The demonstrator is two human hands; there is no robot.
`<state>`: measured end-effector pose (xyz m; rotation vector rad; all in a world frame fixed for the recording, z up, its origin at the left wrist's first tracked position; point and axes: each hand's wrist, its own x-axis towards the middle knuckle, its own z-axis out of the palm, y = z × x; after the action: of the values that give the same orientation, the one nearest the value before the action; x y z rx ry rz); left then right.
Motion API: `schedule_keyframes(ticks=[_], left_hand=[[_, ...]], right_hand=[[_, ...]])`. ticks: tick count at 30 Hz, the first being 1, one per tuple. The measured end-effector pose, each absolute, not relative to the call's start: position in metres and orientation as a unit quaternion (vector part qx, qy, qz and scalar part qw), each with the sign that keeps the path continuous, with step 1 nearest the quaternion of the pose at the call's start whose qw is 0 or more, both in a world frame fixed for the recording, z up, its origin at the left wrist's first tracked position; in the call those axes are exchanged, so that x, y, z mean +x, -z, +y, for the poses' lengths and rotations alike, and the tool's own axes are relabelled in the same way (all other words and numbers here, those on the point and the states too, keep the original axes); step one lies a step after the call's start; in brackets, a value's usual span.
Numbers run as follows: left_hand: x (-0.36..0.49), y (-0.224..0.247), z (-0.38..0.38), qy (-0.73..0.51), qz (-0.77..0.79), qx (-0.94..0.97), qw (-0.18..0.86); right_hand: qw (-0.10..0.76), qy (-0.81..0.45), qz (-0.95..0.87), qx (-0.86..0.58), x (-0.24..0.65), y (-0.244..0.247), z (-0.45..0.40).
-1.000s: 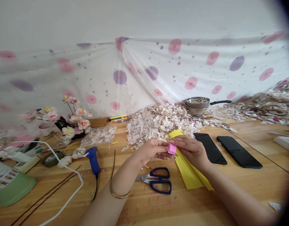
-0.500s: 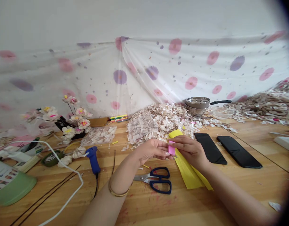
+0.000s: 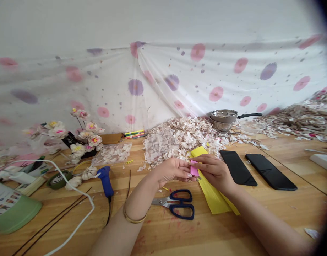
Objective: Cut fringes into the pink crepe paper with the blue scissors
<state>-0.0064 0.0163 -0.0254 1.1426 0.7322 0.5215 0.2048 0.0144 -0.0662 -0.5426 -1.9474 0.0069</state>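
Between my two hands is a small pink strip of paper (image 3: 194, 170), its surface facing me. My left hand (image 3: 176, 170) pinches its left side, a gold bangle around that wrist. My right hand (image 3: 212, 167) grips its upper right side, the fingers partly covering it. Under my right hand lies a folded sheet of yellow crepe paper (image 3: 213, 199) on the table. Scissors with dark blue handles (image 3: 176, 203) rest just below my left hand, blades pointing left and partly behind my forearm.
A blue glue gun (image 3: 106, 182) lies left, beside white garlic-shaped pieces (image 3: 89, 172). Two black phones (image 3: 271, 171) sit right. Heaped pale petals (image 3: 190, 131) line the back, with metal bowls (image 3: 223, 119). Finished flowers (image 3: 92, 133) and a green container (image 3: 16, 209) stand left.
The pink paper has turned slightly, showing a little more of its face toward me. Both hands keep almost the same place and grip.
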Motion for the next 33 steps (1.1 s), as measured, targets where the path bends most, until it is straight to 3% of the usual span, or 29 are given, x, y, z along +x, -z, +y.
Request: schedule_keyframes(ticks=[24,33], left_hand=[[-0.0069,0.0314,0.0187,-0.229,0.32,0.522,0.757],[-0.0092,0.03,0.0193,-0.222,0.319,0.518,0.762]], right_hand=[[0.532,-0.072,-0.813,-0.228,0.2039,0.0657,0.0131],[0.514,-0.034,-0.829,-0.216,0.2047,0.0642,0.013]])
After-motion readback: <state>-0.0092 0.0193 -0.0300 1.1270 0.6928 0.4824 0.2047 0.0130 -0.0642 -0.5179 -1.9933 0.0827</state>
